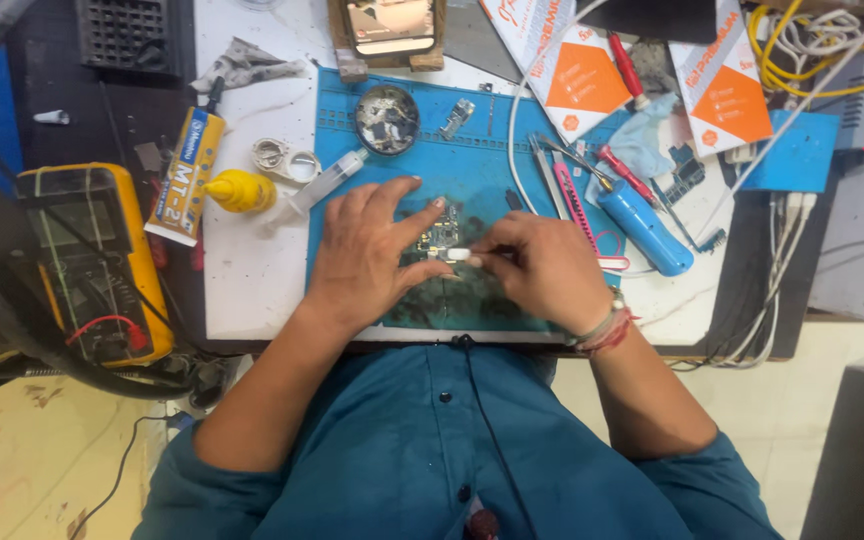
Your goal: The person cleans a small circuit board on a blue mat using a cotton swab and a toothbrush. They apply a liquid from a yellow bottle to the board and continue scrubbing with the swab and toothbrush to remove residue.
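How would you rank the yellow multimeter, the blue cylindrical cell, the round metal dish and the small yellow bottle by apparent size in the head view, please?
1. Yellow multimeter, clearly the largest.
2. Blue cylindrical cell.
3. Round metal dish.
4. Small yellow bottle.
The cell and the dish look close in area, so their order is unsure.

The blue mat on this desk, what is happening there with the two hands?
A person works over a blue mat on a white table. The left hand lies flat, pressing a small circuit board onto the mat. The right hand pinches a small white piece at the board's edge. A yellow multimeter, a glue tube, a syringe and a blue cylinder lie nearby.
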